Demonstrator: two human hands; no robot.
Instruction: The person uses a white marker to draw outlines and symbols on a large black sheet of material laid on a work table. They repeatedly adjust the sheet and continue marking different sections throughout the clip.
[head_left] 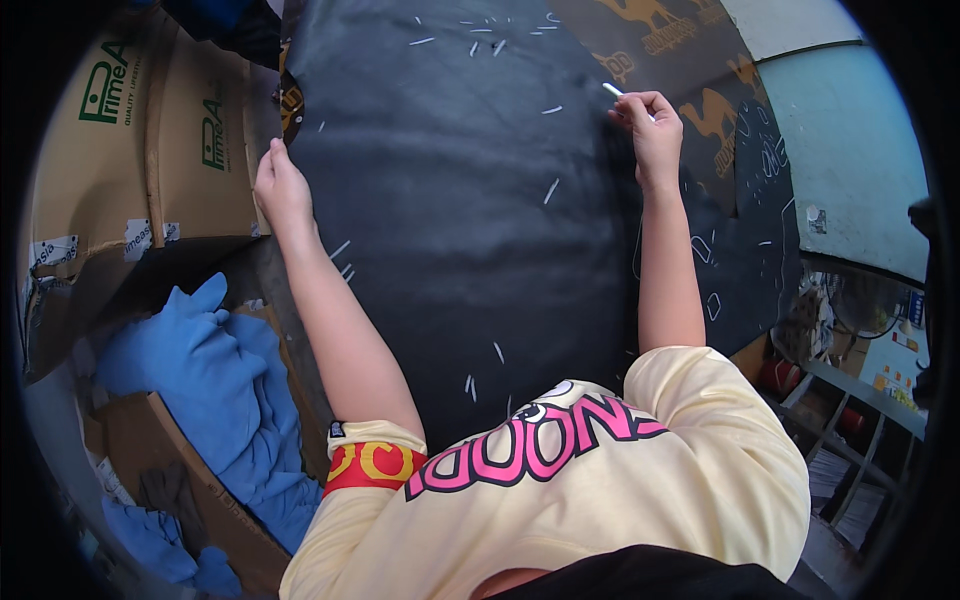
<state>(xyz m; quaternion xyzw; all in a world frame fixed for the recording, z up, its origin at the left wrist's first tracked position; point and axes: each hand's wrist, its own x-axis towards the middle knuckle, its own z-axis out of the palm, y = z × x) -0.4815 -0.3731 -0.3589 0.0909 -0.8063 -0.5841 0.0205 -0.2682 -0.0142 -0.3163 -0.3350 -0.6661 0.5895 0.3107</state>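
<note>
A large black leather-like sheet [460,230] lies spread in front of me, with short white strokes scattered over it. My left hand [285,190] is closed at the sheet's left edge, thumb pointing up; the edge seems pinched in the fingers, which are partly hidden. At the sheet's far right side, my right hand [655,135] grips a white marking stick [612,90] between thumb and fingers. The stick's tip points to the upper left. Whether it touches the sheet I cannot tell.
Brown sheeting with tan camel prints [712,125] lies at the far right. Cardboard boxes [190,120] stand on the left. Below them, blue cloth [215,370] fills an open carton [190,460]. A metal rack [850,420] is at the right.
</note>
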